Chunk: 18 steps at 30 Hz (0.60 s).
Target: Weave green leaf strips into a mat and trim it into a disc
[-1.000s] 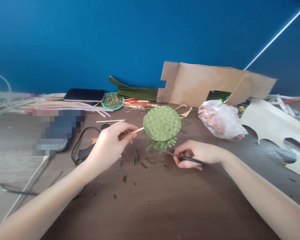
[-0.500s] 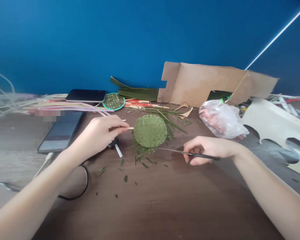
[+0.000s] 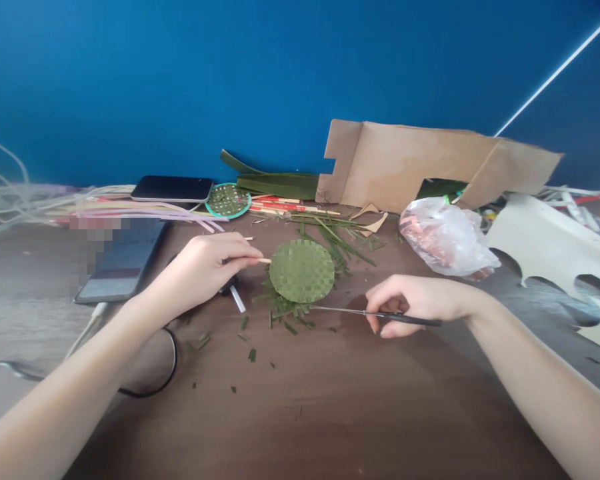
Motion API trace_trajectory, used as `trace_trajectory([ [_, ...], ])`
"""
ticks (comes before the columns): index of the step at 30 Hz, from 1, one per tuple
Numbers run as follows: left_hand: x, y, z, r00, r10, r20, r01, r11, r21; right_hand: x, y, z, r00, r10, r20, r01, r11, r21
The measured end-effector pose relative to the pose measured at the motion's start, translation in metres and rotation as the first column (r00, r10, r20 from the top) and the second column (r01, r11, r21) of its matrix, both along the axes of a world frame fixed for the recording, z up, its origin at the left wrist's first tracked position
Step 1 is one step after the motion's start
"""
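Note:
My left hand (image 3: pixel 207 265) pinches the thin wooden stick of a round woven green leaf fan (image 3: pixel 301 271), which lies low over the brown table. My right hand (image 3: pixel 415 301) is closed on slim black-handled scissors (image 3: pixel 375 313); their blades point left and reach the fan's frayed lower edge. Short green leaf cuttings (image 3: pixel 280 323) are scattered on the table below the fan.
A phone (image 3: pixel 123 261) and a black cable (image 3: pixel 167 370) lie at the left, another phone (image 3: pixel 173 189) and a small woven disc (image 3: pixel 227 201) behind. Loose leaf strips (image 3: pixel 337 233), folded cardboard (image 3: pixel 430 167), a plastic bag (image 3: pixel 443 240) and cut white card (image 3: pixel 555 253) fill the back and right.
The fan has come down and to the left, from tilted up to nearly flat near the table. The right hand with the scissors has shifted slightly right, blades still at the fan's lower edge.

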State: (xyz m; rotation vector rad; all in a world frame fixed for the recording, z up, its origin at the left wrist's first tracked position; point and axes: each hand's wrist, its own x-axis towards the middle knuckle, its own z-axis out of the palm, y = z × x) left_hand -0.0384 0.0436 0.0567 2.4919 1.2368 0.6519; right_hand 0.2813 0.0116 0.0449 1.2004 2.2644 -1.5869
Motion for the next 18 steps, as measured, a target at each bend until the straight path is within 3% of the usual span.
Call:
trace_trajectory([
  [7, -0.002, 0.002, -0.0022, 1.0, -0.011, -0.001, 0.011, 1.0, -0.002, 0.0022, 0.0009, -0.0013, 1.0, -0.015, -0.003, 0.014, 1.0, -0.024],
  [18, 0.0032, -0.0019, -0.0032, 0.999, -0.041, -0.022, 0.04, 0.998, -0.049, -0.0057, -0.0014, -0.0042, 0.998, 0.055, -0.026, -0.052, 0.994, 0.093],
])
